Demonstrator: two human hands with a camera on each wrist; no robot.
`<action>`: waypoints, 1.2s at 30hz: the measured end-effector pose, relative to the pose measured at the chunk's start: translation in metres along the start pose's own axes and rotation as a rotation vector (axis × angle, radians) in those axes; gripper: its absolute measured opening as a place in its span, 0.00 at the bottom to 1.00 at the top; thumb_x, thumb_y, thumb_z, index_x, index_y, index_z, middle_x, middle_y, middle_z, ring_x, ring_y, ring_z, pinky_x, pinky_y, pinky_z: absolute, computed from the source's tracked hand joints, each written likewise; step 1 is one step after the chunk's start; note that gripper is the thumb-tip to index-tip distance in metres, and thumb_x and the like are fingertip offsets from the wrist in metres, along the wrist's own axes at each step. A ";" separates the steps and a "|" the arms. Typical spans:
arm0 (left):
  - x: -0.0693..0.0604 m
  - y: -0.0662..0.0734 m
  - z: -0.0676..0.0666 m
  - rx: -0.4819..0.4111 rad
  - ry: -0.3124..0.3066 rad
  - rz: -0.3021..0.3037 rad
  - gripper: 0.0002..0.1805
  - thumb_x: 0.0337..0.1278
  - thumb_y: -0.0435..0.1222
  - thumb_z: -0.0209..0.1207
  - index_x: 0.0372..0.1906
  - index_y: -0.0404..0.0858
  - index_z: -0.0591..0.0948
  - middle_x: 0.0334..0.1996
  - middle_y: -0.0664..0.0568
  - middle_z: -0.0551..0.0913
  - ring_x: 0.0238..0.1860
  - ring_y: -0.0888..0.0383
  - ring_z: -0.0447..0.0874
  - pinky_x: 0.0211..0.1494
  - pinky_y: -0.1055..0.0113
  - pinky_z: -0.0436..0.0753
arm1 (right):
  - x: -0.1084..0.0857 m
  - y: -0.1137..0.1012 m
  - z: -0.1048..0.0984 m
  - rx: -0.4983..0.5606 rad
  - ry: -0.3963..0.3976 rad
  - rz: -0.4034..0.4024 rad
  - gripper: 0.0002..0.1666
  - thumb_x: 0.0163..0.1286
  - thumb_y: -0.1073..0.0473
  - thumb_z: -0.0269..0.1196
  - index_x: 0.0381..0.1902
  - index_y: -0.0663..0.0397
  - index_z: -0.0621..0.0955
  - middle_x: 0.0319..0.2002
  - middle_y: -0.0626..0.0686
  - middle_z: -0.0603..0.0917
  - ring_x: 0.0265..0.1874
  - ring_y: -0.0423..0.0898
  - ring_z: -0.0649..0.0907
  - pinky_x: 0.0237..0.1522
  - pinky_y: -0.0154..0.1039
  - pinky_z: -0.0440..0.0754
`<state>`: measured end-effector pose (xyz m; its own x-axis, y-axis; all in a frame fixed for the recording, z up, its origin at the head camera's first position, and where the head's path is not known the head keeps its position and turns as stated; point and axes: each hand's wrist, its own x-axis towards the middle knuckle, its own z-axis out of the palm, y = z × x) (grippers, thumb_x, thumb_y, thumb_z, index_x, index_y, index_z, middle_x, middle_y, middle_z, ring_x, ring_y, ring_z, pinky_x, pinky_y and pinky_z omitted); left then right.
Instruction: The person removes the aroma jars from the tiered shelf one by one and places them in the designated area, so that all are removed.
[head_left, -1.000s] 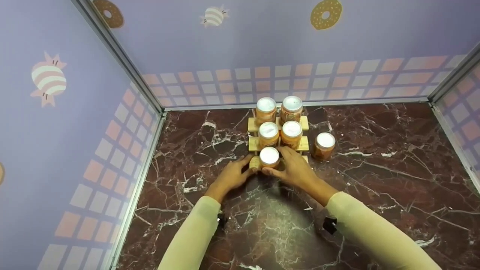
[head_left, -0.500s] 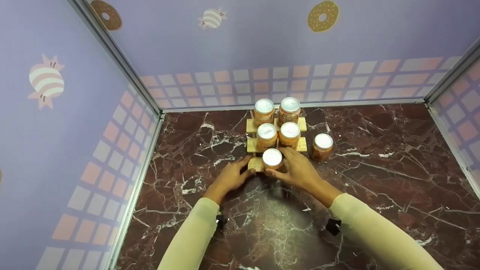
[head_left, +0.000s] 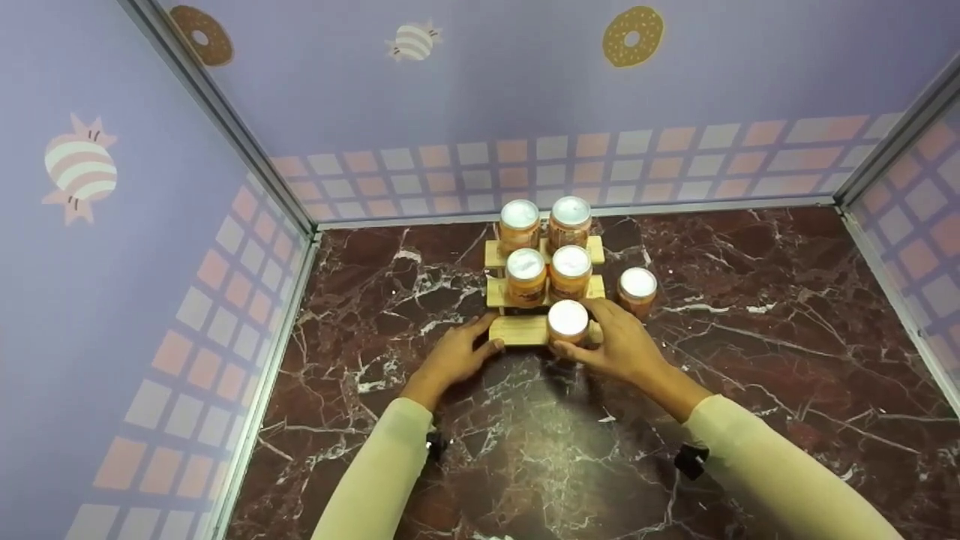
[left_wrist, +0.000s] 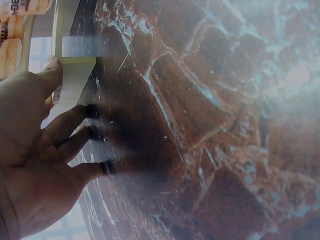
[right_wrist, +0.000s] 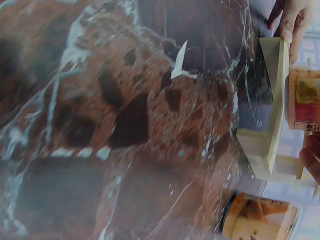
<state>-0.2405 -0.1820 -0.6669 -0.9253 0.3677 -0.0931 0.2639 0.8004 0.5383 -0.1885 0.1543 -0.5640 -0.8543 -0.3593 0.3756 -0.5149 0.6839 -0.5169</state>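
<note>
A three-step wooden rack (head_left: 517, 331) stands on the marbled table. My right hand (head_left: 626, 349) holds a white-lidded jar (head_left: 568, 319) upright at the right part of the lowest step, thumb in front and fingers around its right side. The left hand (head_left: 454, 356) grips the left end of that step. In the left wrist view, its thumb and index finger lie at the rack's end (left_wrist: 75, 80), with the other fingers of the hand (left_wrist: 40, 145) on the table. The right wrist view shows the held jar (right_wrist: 304, 100) above the step (right_wrist: 277, 110), beside my right fingertips (right_wrist: 312, 155).
Two jars stand on the middle step, left (head_left: 526, 277) and right (head_left: 571, 274); two more are on the top step, left (head_left: 519, 225) and right (head_left: 570, 223). Another jar (head_left: 637, 291) stands on the table, right of the rack. Patterned walls (head_left: 465, 97) enclose the table's back and sides.
The right hand and its jar have shifted right along the lowest step, uncovering the step's left part. My left hand has stayed at the rack's left end.
</note>
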 end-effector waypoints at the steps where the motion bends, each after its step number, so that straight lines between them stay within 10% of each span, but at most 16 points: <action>1: 0.000 -0.001 0.001 0.006 -0.003 -0.003 0.50 0.71 0.79 0.45 0.89 0.58 0.63 0.84 0.38 0.69 0.81 0.32 0.72 0.85 0.36 0.71 | -0.001 0.001 -0.001 -0.002 0.002 0.001 0.42 0.65 0.41 0.82 0.65 0.62 0.82 0.57 0.64 0.89 0.55 0.62 0.90 0.60 0.62 0.90; 17: -0.015 0.027 -0.021 -0.067 -0.003 -0.013 0.43 0.79 0.69 0.53 0.87 0.52 0.68 0.82 0.29 0.69 0.80 0.24 0.70 0.83 0.26 0.67 | -0.014 0.025 -0.027 -0.038 -0.042 0.136 0.51 0.64 0.39 0.81 0.72 0.68 0.78 0.68 0.74 0.83 0.65 0.74 0.85 0.69 0.75 0.81; 36: -0.005 0.007 -0.004 -0.015 0.002 -0.015 0.51 0.71 0.79 0.44 0.89 0.58 0.63 0.84 0.36 0.67 0.82 0.30 0.70 0.86 0.31 0.66 | -0.029 0.059 -0.055 -0.073 -0.010 0.165 0.48 0.63 0.41 0.82 0.70 0.66 0.80 0.63 0.70 0.86 0.60 0.72 0.87 0.63 0.73 0.85</action>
<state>-0.2352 -0.1797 -0.6595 -0.9296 0.3550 -0.0992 0.2462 0.7983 0.5496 -0.1906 0.2399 -0.5635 -0.9277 -0.2441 0.2823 -0.3611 0.7784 -0.5135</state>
